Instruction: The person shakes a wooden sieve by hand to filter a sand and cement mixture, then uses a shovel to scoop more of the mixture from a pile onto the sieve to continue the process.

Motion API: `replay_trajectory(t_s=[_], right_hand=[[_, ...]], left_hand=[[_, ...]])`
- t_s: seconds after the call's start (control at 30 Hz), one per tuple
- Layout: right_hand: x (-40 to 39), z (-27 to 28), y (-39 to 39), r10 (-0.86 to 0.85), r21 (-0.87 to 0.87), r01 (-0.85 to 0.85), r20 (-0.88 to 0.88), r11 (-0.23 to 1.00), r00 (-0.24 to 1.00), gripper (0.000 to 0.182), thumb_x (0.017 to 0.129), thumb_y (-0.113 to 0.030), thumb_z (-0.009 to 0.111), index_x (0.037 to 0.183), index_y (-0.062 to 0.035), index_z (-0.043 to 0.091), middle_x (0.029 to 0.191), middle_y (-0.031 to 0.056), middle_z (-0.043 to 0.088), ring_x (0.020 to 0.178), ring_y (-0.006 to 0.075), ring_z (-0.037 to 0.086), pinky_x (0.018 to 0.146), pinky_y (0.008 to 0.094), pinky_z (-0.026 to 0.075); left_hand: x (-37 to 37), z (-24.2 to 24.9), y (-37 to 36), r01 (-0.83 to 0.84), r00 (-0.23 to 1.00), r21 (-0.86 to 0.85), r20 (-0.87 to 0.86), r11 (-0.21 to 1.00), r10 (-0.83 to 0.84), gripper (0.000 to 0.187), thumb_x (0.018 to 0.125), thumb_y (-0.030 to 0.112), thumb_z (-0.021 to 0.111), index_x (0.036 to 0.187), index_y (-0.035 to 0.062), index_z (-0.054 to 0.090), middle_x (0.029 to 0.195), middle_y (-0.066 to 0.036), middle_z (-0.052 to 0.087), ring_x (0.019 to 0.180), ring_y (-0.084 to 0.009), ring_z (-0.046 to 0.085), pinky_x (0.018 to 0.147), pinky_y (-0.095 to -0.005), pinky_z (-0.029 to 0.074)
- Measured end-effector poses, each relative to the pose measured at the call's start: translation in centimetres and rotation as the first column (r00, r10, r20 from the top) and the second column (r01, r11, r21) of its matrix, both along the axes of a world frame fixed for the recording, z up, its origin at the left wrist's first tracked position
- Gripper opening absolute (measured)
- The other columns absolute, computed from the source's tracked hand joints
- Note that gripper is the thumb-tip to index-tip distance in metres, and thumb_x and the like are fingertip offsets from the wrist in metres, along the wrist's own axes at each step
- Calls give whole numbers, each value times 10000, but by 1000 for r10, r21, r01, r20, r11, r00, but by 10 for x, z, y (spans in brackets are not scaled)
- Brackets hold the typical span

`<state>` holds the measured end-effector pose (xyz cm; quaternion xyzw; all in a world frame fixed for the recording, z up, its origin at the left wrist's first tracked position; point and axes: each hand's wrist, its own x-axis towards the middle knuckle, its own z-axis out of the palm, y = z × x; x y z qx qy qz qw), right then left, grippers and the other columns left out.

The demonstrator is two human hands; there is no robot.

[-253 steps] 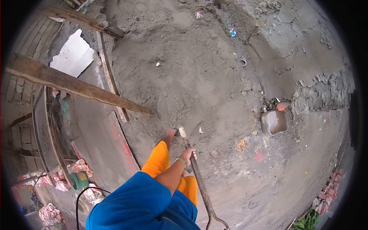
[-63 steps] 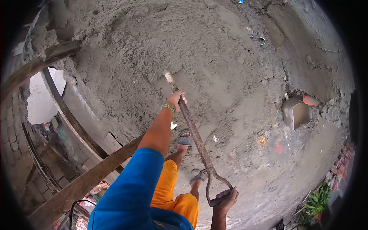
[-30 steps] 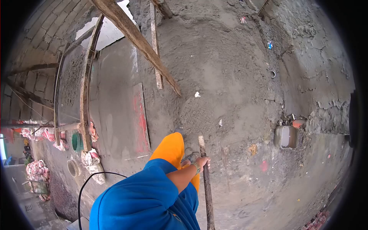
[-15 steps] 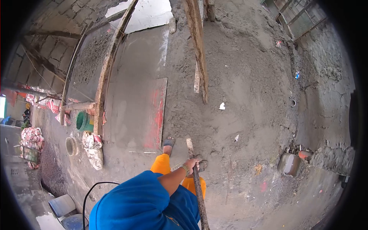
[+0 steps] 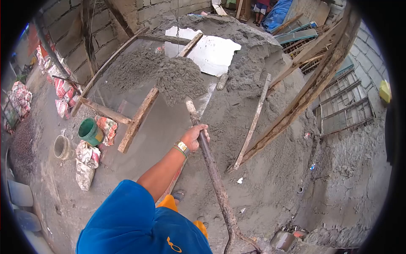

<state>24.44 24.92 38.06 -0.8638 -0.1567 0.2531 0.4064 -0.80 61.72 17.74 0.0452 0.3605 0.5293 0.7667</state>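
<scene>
My left hand (image 5: pixel 196 138), with a gold watch at the wrist, is wrapped round the shaft of a long-handled shovel (image 5: pixel 211 169). The shaft runs from a forked grip (image 5: pixel 235 237) at the bottom edge to the pale upper end beyond my hand. At that far end a lump of wet grey mix (image 5: pixel 179 80) hides the blade and covers part of a wooden beam (image 5: pixel 139 120). Under it spreads a smooth wet grey surface (image 5: pixel 156 135). My right hand is out of view.
Slanting wooden posts (image 5: pixel 296 101) stand to the right, beside a large grey heap (image 5: pixel 253 51). A white sheet (image 5: pixel 211 55) lies beyond. On the left are a green bucket (image 5: pixel 90 131), a pale bucket (image 5: pixel 63 147) and sacks (image 5: pixel 86 169). A person's legs (image 5: pixel 259 15) show at the back.
The view has tilted up towards the far end. My left arm has stretched forward with the shovel, and a lump of grey mix now shows at its far end.
</scene>
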Motion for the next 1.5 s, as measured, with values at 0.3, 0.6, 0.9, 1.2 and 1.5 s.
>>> replay_trajectory(t_s=[0.3, 0.6, 0.9, 1.2, 1.5], right_hand=[[-79, -120, 103, 513, 388, -899, 739, 204, 436, 429, 828, -331, 686, 1115, -131, 438, 877, 69, 565, 779, 249, 553, 754, 457, 458], [59, -137, 8, 586, -14, -870, 744, 494, 321, 411, 746, -39, 744, 1098, -52, 532, 1173, 182, 524, 1129, 364, 485, 888, 431, 448], [233, -74, -137, 378, 97, -550, 628, 829, 680, 582, 870, -113, 636, 1395, -79, 387, 1345, 190, 481, 1149, 382, 516, 971, 542, 421], [198, 11, -70, 124, 3, -829, 988, 560, 87, 421, 798, -264, 700, 1135, -108, 502, 962, 84, 579, 889, 300, 553, 840, 487, 407], [112, -171, 182, 417, -246, -930, 902, 273, -116, 420, 763, -104, 649, 1171, -119, 549, 1112, 97, 570, 1083, 298, 511, 962, 474, 339]], left_hand=[[-150, 64, 74, -249, 949, 307, -111, 918, 295, 80, 912, 136, 540, 885, 66, 511, 748, -25, 521, 626, -138, 550, 619, -330, 553], [-43, 73, -43, 53, 998, 481, -3, 875, -59, 524, 884, 181, 597, 1279, 143, 256, 1093, -108, 560, 959, -272, 623, 834, -525, 515], [135, 19, -190, 414, 879, 423, 42, 806, -474, 278, 926, 228, 554, 1157, 118, 447, 1276, -111, 514, 1147, -259, 544, 906, -495, 481], [226, -106, -249, 466, 755, 161, 440, 870, -486, 439, 945, 302, 521, 1312, 93, 400, 1340, -134, 474, 1194, -280, 505, 979, -465, 425], [84, -106, -307, 621, 556, -27, -689, 783, -465, 612, 932, 338, 540, 1415, 55, 292, 1351, -131, 470, 1167, -210, 520, 964, -385, 429]])
